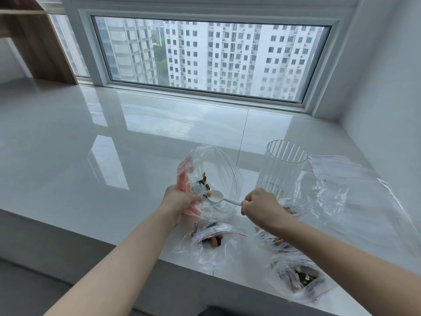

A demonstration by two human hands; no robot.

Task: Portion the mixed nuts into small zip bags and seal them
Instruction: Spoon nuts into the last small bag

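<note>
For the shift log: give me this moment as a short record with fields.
surface: white ledge under a window
left hand: grips the open bag, mouth held wide
right hand: holds the white spoon, bowl inside the open bag
open bag contents: a few nuts
filled bags: one at the near edge below the open bag, others lower right
jar: clear, ribbed, upright, right of the open bag
spare bags: flat, empty, far right
</note>
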